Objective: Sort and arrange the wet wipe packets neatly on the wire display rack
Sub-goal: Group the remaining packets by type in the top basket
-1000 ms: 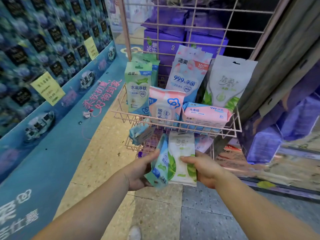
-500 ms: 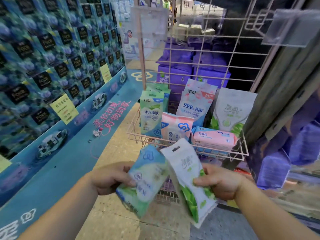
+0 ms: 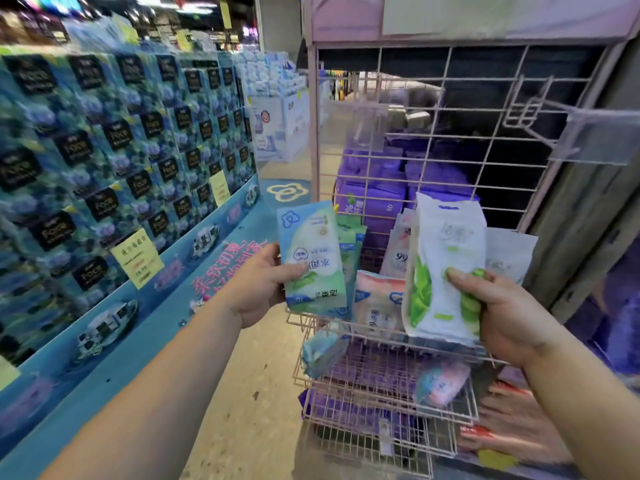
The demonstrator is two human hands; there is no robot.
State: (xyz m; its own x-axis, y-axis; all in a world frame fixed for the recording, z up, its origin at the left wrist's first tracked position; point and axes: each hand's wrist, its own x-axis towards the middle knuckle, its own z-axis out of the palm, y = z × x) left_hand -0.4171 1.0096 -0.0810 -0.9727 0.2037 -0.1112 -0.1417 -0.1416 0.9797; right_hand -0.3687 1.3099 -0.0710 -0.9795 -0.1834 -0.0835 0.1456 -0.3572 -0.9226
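You are holding one packet in each hand in front of the wire rack (image 3: 446, 157). Your left hand (image 3: 258, 285) is pinching the blue-green packet (image 3: 311, 258) at its left edge, thumb on the printed face and the other fingers hidden behind it; the print is reading upside down. Your right hand (image 3: 502, 317) is gripping the white packet with green leaves (image 3: 440, 271) low on its right side, thumb curled over the front.

To do this step well, judge it this way: turn the blue-green packet so its print is upright, then match each packet to its kind in the upper basket (image 3: 346, 329). Similar blue-green packets are standing just behind the one in your left hand, and a white pouch (image 3: 509, 254) is standing at the right behind your right hand. Slide each one in behind the low front wire, upright and facing out, so it is not tipping the pink packet (image 3: 377, 303) in front.

Below, the lower basket (image 3: 381, 393) is holding two loose packets, a blue one at the left and a pink-blue one at the right; those probably need sorting too.

The rack is standing on a speckled shop floor (image 3: 249, 393), with purple packs stacked behind its grid. At your left, a long blue display wall of boxed goods is carrying yellow price tags.
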